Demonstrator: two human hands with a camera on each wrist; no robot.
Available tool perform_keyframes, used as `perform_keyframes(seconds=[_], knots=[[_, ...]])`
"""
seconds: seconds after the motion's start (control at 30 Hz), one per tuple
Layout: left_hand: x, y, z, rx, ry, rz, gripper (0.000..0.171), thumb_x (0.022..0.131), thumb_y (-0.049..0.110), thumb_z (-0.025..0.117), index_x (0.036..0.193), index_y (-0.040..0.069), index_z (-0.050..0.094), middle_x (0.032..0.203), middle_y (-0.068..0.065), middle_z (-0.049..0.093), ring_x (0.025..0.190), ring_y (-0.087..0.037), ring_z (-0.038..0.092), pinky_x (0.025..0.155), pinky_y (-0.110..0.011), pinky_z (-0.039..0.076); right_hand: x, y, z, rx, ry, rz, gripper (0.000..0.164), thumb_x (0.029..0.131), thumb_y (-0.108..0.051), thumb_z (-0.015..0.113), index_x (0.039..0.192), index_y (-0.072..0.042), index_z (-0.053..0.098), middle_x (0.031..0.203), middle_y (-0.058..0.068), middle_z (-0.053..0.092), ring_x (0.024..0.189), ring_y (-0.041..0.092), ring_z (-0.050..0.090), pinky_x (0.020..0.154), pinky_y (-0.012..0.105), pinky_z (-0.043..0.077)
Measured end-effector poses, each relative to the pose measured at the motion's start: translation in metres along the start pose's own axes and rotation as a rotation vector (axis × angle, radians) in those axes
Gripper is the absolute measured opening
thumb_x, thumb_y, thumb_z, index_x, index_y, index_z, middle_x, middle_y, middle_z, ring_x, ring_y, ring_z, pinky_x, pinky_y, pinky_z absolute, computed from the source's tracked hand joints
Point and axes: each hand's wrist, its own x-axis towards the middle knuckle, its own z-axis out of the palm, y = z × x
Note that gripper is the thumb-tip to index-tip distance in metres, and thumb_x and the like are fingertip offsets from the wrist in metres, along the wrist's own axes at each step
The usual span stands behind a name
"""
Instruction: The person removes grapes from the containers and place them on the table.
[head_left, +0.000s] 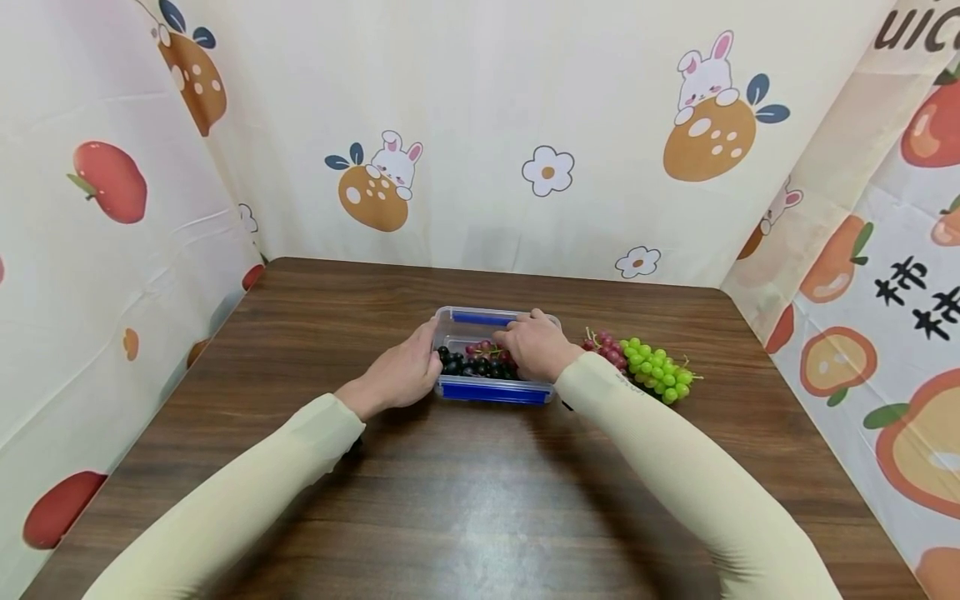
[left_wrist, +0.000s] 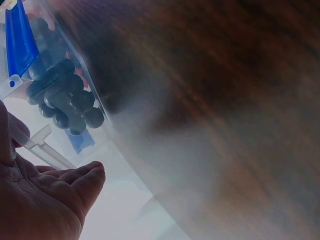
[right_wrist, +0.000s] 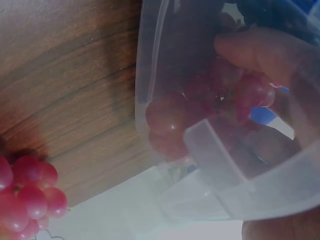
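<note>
A clear plastic container with blue clips stands near the middle of the table. Black grapes lie along its near side, with red grapes behind them. My left hand holds the container's left end; in the left wrist view its fingers lie against the outside of that end wall. At the container's right end, my right hand reaches in over the rim. Through the cloudy wall, the right wrist view shows its thumb and fingers around a bunch of red grapes, partly hidden by the wall.
Right of the container lie another bunch of red grapes and a bunch of green grapes, side by side. The brown wooden table is bordered by printed fabric at the back and both sides.
</note>
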Motion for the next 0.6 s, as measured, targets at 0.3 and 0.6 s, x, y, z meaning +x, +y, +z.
perform_keyframes(seconds=[0.3, 0.6], knots=[[-0.0012, 0.0011, -0.001, -0.003, -0.008, -0.009, 0.066, 0.106, 0.021, 0.037, 0.163, -0.003, 0.01, 0.166, -0.021, 0.024, 0.137, -0.034, 0.05, 0.105, -0.05, 0.047, 0.0019, -0.0013, -0.0001, 0.026, -0.008, 0.009, 0.039, 0.094, -0.021, 0.072, 0.132, -0.02, 0.067, 0.124, 0.006, 0.072, 0.114, 0.027, 0.064, 0.094, 0.044, 0.044], [0.0011, -0.0011, 0.0012, 0.007, 0.008, -0.006, 0.067, 0.106, 0.023, 0.037, 0.163, -0.002, 0.011, 0.165, -0.02, 0.027, 0.136, -0.032, 0.05, 0.107, -0.05, 0.046, 0.0055, -0.0002, 0.0008, 0.067, -0.034, 0.019, 0.036, 0.093, -0.024, 0.074, 0.129, -0.022, 0.068, 0.113, 0.002, 0.076, 0.103, 0.022, 0.067, 0.09, 0.041, 0.041]])
